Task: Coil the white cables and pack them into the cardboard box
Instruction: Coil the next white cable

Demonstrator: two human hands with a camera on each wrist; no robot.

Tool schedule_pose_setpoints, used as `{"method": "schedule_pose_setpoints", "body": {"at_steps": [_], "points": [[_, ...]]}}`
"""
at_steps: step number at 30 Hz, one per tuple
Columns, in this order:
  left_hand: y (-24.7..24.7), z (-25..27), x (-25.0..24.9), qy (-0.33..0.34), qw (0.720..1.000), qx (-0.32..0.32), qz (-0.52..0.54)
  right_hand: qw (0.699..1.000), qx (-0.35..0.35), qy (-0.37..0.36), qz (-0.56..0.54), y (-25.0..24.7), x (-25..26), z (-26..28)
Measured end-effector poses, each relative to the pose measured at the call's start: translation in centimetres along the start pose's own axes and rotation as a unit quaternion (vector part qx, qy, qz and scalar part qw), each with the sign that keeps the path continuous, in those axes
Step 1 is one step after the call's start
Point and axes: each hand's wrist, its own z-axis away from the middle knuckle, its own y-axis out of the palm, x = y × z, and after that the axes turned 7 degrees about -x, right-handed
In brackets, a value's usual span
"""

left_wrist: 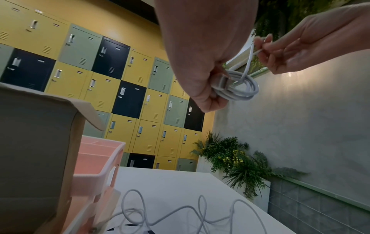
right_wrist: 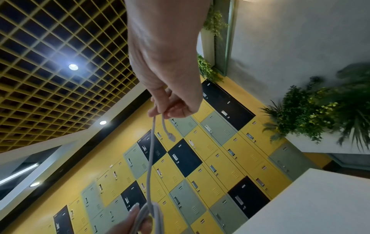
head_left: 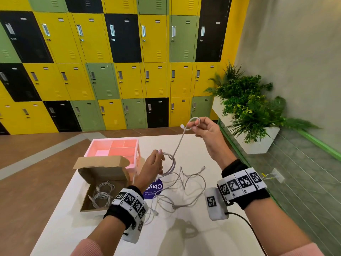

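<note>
Right fingers: my right hand (head_left: 206, 132) sits right of centre in the head view, thumb and fingertips (right_wrist: 158, 110) pinched on the free end of the white cable (head_left: 178, 145), which curls into a small loop above them; its plug (right_wrist: 171, 137) dangles just below the pinch.
Left fingers: my left hand (head_left: 150, 168), at mid-frame, has fingers curled round one side of the finished coil (left_wrist: 238, 88), thumb clamped over the turns.
Cable run: one taut strand climbs from the coil up to the right-hand pinch.
Handling: I judge it light, limp and a little springy; the smooth round jacket could slide, so turns may spring open if my grip eases.
Where to hold: I would keep pinching across all the turns at one spot, and take the tail just behind the plug.
Loose cables (head_left: 182, 189): more white cord, thin and tangled, lies on the table below my hands, still to be coiled.
Cardboard box (head_left: 103, 174): lower left of centre, matte brown, flaps up, with coiled cables (head_left: 102, 195) already lying inside.
Pink organiser (head_left: 114, 147): glossy plastic with square compartments, touching the box's far side.
Table (head_left: 184, 233): smooth, white, faintly reflective.
</note>
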Motion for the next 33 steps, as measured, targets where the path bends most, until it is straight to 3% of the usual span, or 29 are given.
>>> {"method": "schedule_pose_setpoints", "body": {"at_steps": [7,15,21,28,33], "points": [[0.2,0.6,0.4,0.075,0.993,0.027,-0.086,0.995,-0.086,0.030,-0.039,-0.9,-1.0,-0.4],[0.0,0.2,1.1,0.090,0.986,0.024,-0.141,0.983,-0.161,0.074,-0.041,-2.3,-2.4,-1.4],[0.0,0.9,0.9,0.080,0.984,0.088,-0.134,0.975,-0.196,0.106,-0.005,-2.6,-3.9,-1.1],[0.0,1.0,-0.3,0.089,0.993,0.057,-0.049,0.972,-0.167,0.163,0.035,-2.6,-6.1,-0.2],[0.3,1.0,-0.9,0.065,0.996,0.053,0.009,0.984,-0.040,0.154,0.079,-1.9,-7.5,1.6]]}}
